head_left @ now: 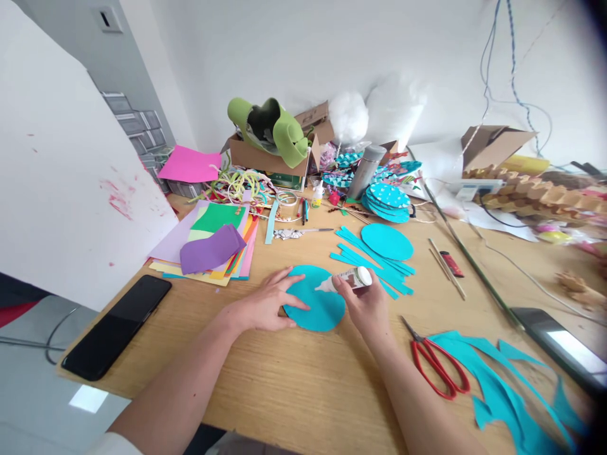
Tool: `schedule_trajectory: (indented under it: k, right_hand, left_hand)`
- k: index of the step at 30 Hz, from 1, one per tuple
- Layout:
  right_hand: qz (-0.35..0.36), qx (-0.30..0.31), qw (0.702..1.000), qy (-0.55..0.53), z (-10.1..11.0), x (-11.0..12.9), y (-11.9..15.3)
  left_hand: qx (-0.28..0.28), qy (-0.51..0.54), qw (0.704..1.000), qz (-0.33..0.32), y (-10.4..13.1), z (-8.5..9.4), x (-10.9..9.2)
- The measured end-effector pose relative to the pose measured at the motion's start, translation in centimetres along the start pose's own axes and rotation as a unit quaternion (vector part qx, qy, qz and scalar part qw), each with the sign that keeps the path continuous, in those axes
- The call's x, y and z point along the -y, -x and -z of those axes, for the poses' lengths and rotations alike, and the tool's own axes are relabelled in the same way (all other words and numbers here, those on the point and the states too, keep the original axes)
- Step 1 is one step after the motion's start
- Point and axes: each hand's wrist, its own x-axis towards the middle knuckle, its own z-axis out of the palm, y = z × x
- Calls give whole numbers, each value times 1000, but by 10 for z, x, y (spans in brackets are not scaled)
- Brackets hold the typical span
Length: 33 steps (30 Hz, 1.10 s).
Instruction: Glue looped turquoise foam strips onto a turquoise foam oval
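A round blue paper disc [322,313] lies flat on the wooden table. My left hand [272,300] rests on its left edge with the fingers spread. My right hand [367,309] grips a white glue bottle [351,278], tilted so its nozzle points left and down at the disc. Whether the tip touches the paper I cannot tell. Just beyond the right hand lie several blue paper strips [374,256] and another blue disc [387,241]. Red-handled scissors [439,366] sit to the right of my right forearm.
Blue paper scraps [502,373] cover the near right. A black phone [118,325] lies at the left edge, with stacked coloured paper [215,243] behind it. A craft knife [303,233], a steel flask [367,172] and a cardboard box [265,156] stand farther back. A long stick [469,253] crosses the right side.
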Motion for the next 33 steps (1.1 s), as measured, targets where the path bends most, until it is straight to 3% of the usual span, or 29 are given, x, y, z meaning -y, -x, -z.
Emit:
schedule_trajectory:
  k: [3,5,8,11,18,22,27,33]
  right_hand:
    - [-17,8,998,-65,0,-1,-2]
    - [-40,21,990,-133,1,-2,-4]
    - [-78,16,970,-229,3,-5,-8]
    - [-119,-10,942,-313,7,-4,-14]
    - [-135,-69,899,-412,24,0,-28]
    - [-116,-105,895,-418,39,-2,-36]
    - [-49,-134,912,-384,51,0,-42]
    - [-71,-64,954,-285,50,-4,-40]
  left_hand:
    - [-21,10,1000,-6,-1,0,0]
    - [-65,14,998,-7,-2,0,0]
    - [-149,16,989,3,-4,-1,3]
    - [-181,0,983,15,-5,-2,4]
    - [-169,-95,981,-6,-7,-16,-19]
    - [-112,-144,981,-62,-8,-28,-37]
    - [-87,-192,971,-108,-10,-43,-44]
    - [-83,-196,970,-116,-7,-41,-37]
